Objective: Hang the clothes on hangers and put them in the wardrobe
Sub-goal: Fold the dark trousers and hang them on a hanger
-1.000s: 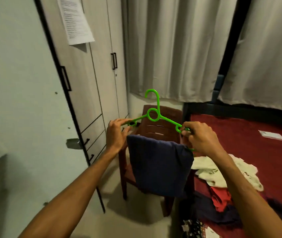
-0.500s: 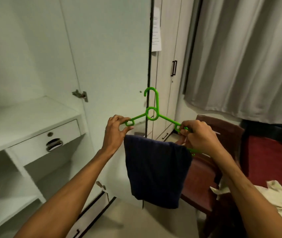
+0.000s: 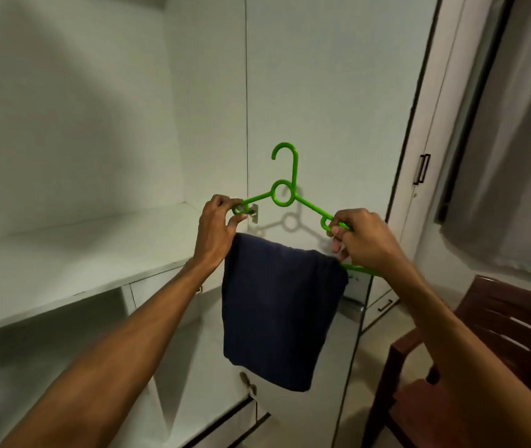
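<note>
A bright green plastic hanger (image 3: 284, 189) is held upright in front of the open white wardrobe (image 3: 96, 124), hook pointing up. A folded dark navy garment (image 3: 277, 312) hangs over its lower bar. My left hand (image 3: 217, 234) pinches the hanger's left shoulder loop. My right hand (image 3: 361, 239) grips the right shoulder end, fingers curled round it. The hanger's lower bar is mostly hidden by the cloth and my right hand.
A white shelf (image 3: 73, 253) runs across the wardrobe's left side at hand height. The open wardrobe door (image 3: 329, 92) stands behind the hanger. A dark brown chair (image 3: 484, 367) is at the lower right, grey curtains (image 3: 516, 156) beyond it.
My view has swung left from the bed and chair to the open wardrobe. Both hands keep their hold and have carried the hanger with the navy garment toward the wardrobe interior.
</note>
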